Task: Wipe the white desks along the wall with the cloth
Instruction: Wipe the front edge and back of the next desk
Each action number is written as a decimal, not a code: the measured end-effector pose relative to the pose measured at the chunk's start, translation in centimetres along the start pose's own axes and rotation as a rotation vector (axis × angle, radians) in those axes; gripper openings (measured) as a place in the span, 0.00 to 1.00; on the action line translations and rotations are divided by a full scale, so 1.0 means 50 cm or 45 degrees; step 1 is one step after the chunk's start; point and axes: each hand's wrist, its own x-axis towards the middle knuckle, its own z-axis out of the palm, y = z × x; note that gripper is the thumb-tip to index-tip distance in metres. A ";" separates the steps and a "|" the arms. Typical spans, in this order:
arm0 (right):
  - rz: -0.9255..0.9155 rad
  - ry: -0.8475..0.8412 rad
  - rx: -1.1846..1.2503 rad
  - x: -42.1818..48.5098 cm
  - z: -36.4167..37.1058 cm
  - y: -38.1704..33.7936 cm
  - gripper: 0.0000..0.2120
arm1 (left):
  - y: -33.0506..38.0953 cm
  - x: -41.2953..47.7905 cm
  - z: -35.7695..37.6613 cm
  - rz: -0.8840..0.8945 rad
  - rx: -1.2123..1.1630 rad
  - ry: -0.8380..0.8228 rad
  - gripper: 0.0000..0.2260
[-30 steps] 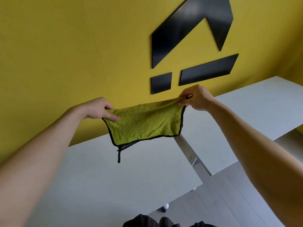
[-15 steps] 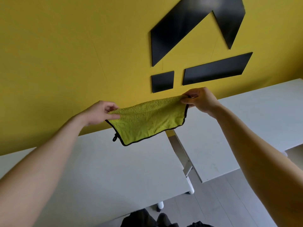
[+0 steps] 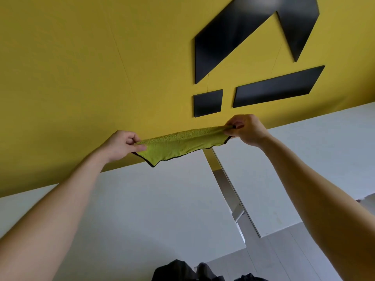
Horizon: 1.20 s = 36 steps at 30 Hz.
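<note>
A lime-green cloth (image 3: pixel 178 144) with a black hem hangs stretched in the air between both hands, above the back edge of the desks. My left hand (image 3: pixel 119 146) pinches its left corner between thumb and fingers. My right hand (image 3: pixel 246 128) pinches the right corner. Below lie two white desks: the left desk (image 3: pixel 146 216) under the cloth and the right desk (image 3: pixel 300 159) beyond a narrow gap. Both stand against the yellow wall (image 3: pixel 81 78).
Black geometric panels (image 3: pixel 243 43) are fixed on the yellow wall above the desks. A metal desk frame (image 3: pixel 229 191) shows in the gap between the desks. Grey floor (image 3: pixel 274 260) lies at the lower right. Dark clothing (image 3: pixel 182 272) shows at the bottom edge.
The cloth has tipped from hanging flat-on to nearly edge-on, so less of its face shows. Both hands kept their hold. The view has shifted so the desks fill more of the lower frame.
</note>
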 end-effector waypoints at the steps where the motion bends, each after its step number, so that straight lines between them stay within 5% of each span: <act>1: 0.008 -0.019 -0.026 0.004 -0.001 -0.001 0.08 | 0.004 0.001 -0.012 -0.018 -0.054 -0.078 0.19; 5: 0.228 -0.063 0.082 0.030 -0.001 -0.005 0.14 | 0.012 0.017 -0.045 -0.075 -0.339 -0.185 0.33; 9: 0.580 -0.283 0.098 0.037 0.091 -0.022 0.15 | -0.006 0.056 0.022 -0.133 0.080 -0.089 0.15; 14: 0.696 -0.397 0.382 0.007 0.272 -0.071 0.13 | -0.027 0.056 0.159 0.064 0.301 -0.180 0.12; 19: 0.566 -0.469 0.589 0.005 0.356 -0.102 0.08 | -0.030 0.041 0.215 0.063 -0.153 -0.426 0.17; 23: 0.495 -0.749 0.529 0.009 0.346 -0.092 0.24 | -0.063 0.047 0.228 0.060 -0.242 -0.237 0.24; 26: 0.239 -0.436 -0.054 0.021 0.344 -0.062 0.24 | -0.051 0.043 0.243 0.116 -0.163 -0.254 0.16; 29: 0.002 -0.648 -0.401 0.046 0.368 -0.036 0.49 | -0.024 0.035 0.238 0.188 -0.097 -0.253 0.14; 30: -0.016 -0.751 -0.399 0.054 0.379 -0.033 0.45 | -0.020 0.031 0.233 0.195 -0.110 -0.236 0.14; 33: -0.041 -0.722 -0.252 0.078 0.399 -0.027 0.15 | -0.038 0.017 0.216 0.045 -0.113 -0.246 0.24; 36: -0.174 -0.676 -0.155 0.080 0.386 -0.006 0.17 | -0.077 0.008 0.237 -0.181 0.309 -0.299 0.26</act>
